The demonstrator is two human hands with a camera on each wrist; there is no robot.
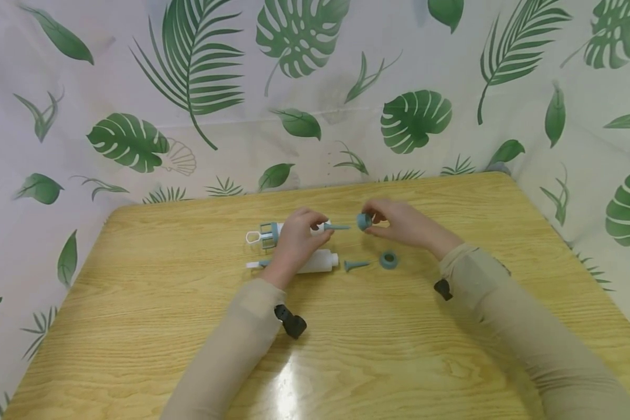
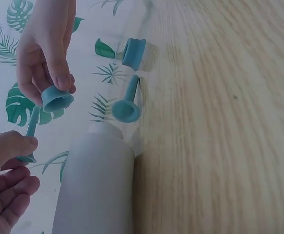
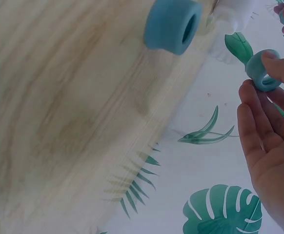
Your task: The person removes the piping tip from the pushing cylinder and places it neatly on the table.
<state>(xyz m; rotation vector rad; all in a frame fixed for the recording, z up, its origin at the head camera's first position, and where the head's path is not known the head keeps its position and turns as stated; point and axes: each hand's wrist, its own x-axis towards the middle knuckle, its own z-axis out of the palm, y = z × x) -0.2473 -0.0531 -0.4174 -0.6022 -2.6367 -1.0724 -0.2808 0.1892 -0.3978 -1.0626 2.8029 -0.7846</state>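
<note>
My left hand pinches the wide end of a blue-green nozzle between thumb and fingertips, its narrow tip pointing right. Facing it, my right hand holds a blue-green ring cap by its sides; in the left wrist view the cap's hollow opening shows. A small gap separates nozzle tip and cap. On the table in front lie a second nozzle and a second ring cap. Beside them a white bottle lies on its side, partly hidden by my left hand and wrist.
Behind my left hand lies another white tube with a blue-green frame and a white loop handle. Everything is on a wood-grain table. A leaf-print curtain hangs along the table's far edge.
</note>
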